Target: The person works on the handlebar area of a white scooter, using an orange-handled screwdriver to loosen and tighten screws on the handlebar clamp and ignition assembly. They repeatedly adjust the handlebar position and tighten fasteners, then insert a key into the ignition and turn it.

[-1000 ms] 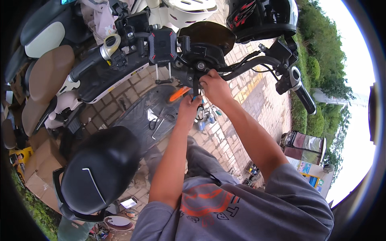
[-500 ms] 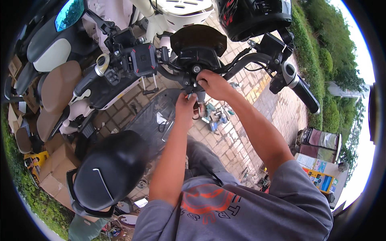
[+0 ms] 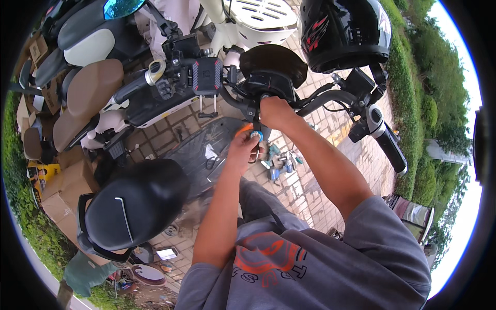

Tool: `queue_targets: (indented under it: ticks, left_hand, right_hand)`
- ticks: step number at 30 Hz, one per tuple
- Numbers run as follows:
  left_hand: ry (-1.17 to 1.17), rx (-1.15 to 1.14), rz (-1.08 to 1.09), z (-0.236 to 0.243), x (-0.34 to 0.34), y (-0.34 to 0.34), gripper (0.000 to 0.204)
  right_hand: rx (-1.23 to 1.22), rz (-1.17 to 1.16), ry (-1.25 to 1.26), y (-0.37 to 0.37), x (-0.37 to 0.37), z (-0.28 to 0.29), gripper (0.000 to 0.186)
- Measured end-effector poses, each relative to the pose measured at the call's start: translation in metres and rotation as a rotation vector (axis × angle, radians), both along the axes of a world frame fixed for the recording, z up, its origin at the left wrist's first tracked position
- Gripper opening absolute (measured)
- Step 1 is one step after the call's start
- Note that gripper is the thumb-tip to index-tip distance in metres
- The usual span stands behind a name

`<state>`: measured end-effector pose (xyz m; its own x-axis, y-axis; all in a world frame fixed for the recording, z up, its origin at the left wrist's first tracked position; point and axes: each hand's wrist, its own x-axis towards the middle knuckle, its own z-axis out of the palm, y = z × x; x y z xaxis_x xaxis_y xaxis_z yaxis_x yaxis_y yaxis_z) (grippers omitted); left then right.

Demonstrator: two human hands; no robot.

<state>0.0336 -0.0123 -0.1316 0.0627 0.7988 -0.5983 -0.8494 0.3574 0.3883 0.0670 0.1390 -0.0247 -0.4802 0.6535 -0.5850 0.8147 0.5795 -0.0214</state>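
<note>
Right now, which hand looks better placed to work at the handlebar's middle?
Probably the right hand: it is at the middle of the handlebar, just below the dark windscreen in this view. The left hand is lower and seems to pinch a small blue-and-white item.

small blue-and-white piece (image 3: 256, 135) — pinched in left fingers (image 3: 246, 140); black handlebar (image 3: 330, 96) — curved, just beyond piece

Our right hand (image 3: 276, 112) is hiding the handlebar's (image 3: 330, 96) middle. Our left hand (image 3: 242, 150) is holding a blue thing (image 3: 257, 134) too small to identify. The top edge is cutting off helmet (image 3: 345, 39), mirror (image 3: 123, 7) and basket (image 3: 263, 16).
</note>
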Motion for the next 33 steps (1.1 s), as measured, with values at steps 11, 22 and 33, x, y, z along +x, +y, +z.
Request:
queue_targets:
  ticks: [11,22,33]
  left_hand:
    - [-0.352,0.257,0.150,-0.006,0.013,0.006,0.011]
    - [-0.425,-0.005,0.148,0.008,0.005,0.016,0.021]
    - [-0.266,-0.086,0.312,-0.003,0.023,0.040,0.009]
  right_hand:
    - [0.097,-0.209,0.225,0.028,0.009,-0.035,0.027]
    - [0.033,0.041,-0.146,0.028,-0.014,-0.010,0.026]
    - [0.116,0.044,-0.077,0.020,-0.014,-0.005,0.025]
